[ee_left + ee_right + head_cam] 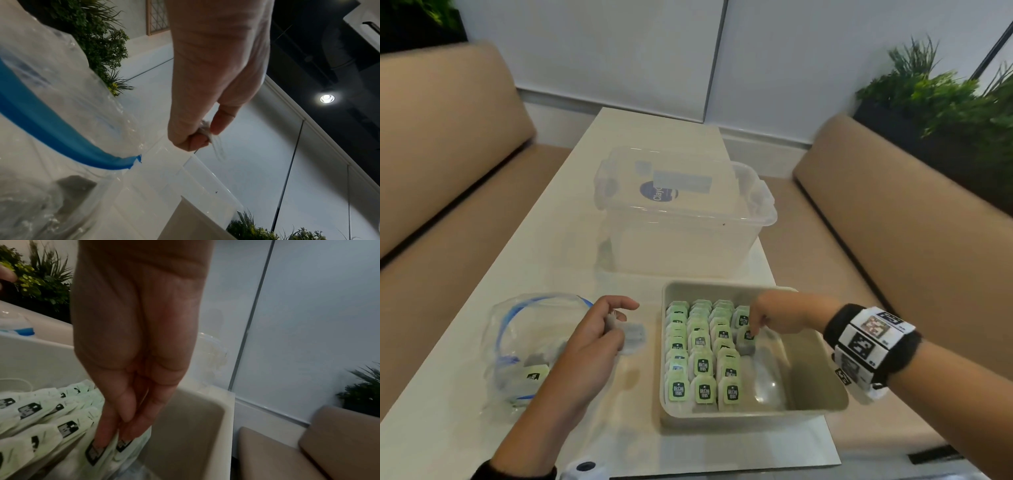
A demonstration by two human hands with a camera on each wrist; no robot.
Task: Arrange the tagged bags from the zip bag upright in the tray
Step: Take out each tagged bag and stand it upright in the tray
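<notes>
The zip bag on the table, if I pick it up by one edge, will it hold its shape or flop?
Probably flop: the zip bag is thin, crumpled clear plastic, gaping open. Likely very light, since only a few tea bags remain inside. Those could slide out of the mouth if tilted.

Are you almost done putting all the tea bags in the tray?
Nearly. Three rows of tagged bags already stand in the tray, and a fourth row has begun. The right hand is setting one bag there while the left hand holds another bag. A few remain in the zip bag.
</notes>
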